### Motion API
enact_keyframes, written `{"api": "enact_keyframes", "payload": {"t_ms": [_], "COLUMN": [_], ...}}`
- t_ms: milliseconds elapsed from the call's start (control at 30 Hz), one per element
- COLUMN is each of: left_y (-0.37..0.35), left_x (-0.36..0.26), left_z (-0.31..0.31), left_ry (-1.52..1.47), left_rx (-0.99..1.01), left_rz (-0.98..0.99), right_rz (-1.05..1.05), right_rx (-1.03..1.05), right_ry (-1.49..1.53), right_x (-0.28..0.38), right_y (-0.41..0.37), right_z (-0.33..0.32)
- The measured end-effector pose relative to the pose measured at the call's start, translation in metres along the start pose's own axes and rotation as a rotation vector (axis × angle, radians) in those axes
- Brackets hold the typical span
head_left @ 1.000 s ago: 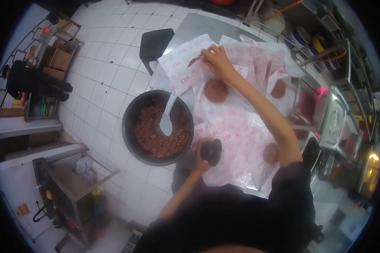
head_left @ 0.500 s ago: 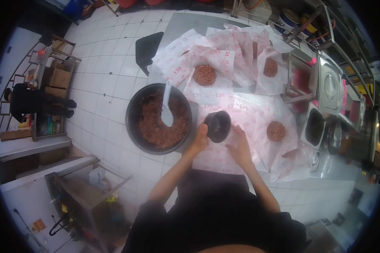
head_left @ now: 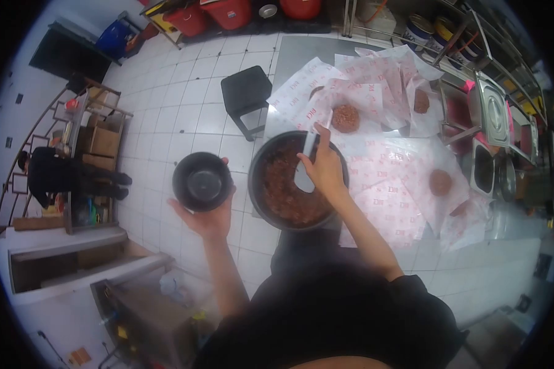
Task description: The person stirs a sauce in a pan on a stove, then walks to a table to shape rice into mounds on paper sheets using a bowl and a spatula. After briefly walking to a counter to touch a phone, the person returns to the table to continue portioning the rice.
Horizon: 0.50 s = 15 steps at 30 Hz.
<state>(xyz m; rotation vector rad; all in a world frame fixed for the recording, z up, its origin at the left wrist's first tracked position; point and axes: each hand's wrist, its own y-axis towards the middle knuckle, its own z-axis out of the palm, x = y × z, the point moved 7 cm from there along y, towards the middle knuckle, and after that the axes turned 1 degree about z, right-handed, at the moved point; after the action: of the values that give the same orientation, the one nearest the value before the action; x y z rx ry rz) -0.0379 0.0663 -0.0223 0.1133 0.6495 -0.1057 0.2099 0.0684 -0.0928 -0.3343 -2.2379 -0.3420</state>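
Note:
My left hand (head_left: 208,215) holds a small black bowl (head_left: 202,182) from below, its dark inside facing the camera. The bowl is left of a large dark pot (head_left: 255,190) with a reddish-brown chunky mixture (head_left: 281,184) in it. Over the pot, my right hand (head_left: 324,161) is closed on the handle of a white paddle (head_left: 304,178), whose blade lies on the mixture. Right of the pot, printed papers (head_left: 385,203) cover the metal table, and round portions of the mixture sit on them, one (head_left: 346,118) near the pot and one (head_left: 440,182) farther right.
A black stool (head_left: 246,92) stands on the tiled floor beyond the pot. Metal containers (head_left: 493,117) and shelving line the right side. Another person (head_left: 46,175) in dark clothes stands at a shelf on the far left. Red tubs (head_left: 228,13) are at the top.
The small bowl has moved left in my left hand, from over the papers to the pot's left side. My right hand has left the bowl's side and taken hold of the paddle.

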Motion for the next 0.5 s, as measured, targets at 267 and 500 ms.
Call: {"api": "enact_keyframes", "payload": {"t_ms": [267,500], "left_y": [0.115,0.162], "left_x": [0.054,0.224], "left_z": [-0.044,0.002], "left_ry": [-0.021,-0.317], "left_rx": [0.123,0.527], "left_rz": [-0.347,-1.056], "right_rz": [0.149,0.142], "right_rx": [0.234,-0.261], "right_ry": [0.320,0.430], "right_x": [0.004,0.015], "right_y": [-0.035,-0.080], "right_z": [-0.020,-0.052]}}
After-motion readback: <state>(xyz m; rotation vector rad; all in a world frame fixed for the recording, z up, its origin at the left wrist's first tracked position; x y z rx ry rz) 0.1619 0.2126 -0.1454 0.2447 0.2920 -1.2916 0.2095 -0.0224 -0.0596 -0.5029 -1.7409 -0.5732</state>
